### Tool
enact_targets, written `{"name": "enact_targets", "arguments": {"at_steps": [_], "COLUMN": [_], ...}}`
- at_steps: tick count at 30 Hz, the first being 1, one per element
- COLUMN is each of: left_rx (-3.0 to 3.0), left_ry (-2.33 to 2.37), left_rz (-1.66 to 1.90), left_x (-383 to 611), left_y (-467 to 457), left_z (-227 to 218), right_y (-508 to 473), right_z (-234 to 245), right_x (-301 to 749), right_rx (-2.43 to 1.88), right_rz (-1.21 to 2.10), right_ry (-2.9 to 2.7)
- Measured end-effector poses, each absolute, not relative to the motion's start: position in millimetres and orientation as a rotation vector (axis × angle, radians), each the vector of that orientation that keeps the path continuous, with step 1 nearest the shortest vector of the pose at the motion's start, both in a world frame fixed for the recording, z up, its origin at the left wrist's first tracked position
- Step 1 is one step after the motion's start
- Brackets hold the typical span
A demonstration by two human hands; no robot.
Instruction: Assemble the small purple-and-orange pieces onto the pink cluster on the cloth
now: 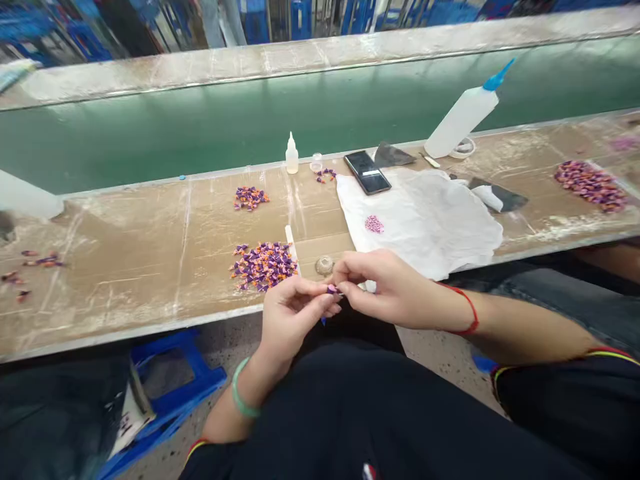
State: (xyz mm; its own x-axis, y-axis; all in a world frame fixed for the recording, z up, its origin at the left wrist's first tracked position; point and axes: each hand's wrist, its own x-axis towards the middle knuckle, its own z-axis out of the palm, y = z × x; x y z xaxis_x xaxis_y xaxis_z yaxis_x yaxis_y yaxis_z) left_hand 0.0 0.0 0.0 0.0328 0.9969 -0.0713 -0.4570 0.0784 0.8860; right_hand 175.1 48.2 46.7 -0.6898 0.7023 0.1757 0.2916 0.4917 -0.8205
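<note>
No lettering, number or sign can be read.

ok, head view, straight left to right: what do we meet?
Scattered pieces → green bangle → left hand → right hand → red bracelet → right-end pile. Overlapping things left out.

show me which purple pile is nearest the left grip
The big pile by the white stick, just beyond the left grip; the small pile behind it and the right-end pile lie farther off.
</note>
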Motion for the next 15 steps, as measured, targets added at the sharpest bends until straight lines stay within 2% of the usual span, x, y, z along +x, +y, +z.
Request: {"name": "enact_targets", "arguments": {"at_steps": [6, 15], "left_rx": [0.746, 0.728], "left_ry": [0.936, 0.899], "left_rz": [1.286, 1.306], "left_x": [1.4, 2.1], "left_y": [0.3, 3.6], "left_z": [-0.1, -3.1], "right_y": [44.3, 41.6], "right_z": [49.0, 39.3], "right_x": [175.9, 169.2], "right_rx": [-0.814, -0.901], "right_rz": [1.000, 1.024], "right_ry": [-2.302, -2.270]}}
